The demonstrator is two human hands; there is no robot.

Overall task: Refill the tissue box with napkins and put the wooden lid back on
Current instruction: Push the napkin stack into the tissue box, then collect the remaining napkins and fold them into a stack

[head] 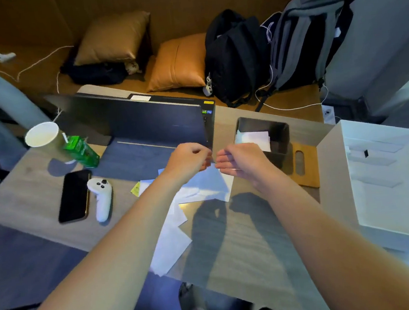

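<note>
My left hand (pixel 189 160) and right hand (pixel 239 160) pinch one napkin (pixel 209 184) between closed fingers. Next it goes into the tissue box (pixel 280 131), just right of my fingers.

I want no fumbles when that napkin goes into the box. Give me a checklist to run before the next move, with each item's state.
1. Napkin pinched by left hand and right hand: ok, both grip its top edge.
2. Tissue box open: ok, no lid on it.
3. Room in the box: ok, a few napkins inside, walls well above them.
4. Wooden lid within reach: ok, flat on the table beside the box.
5. Spare napkins on hand: ok, loose on the table.
6. Napkin folded to fit: cannot tell.
</note>
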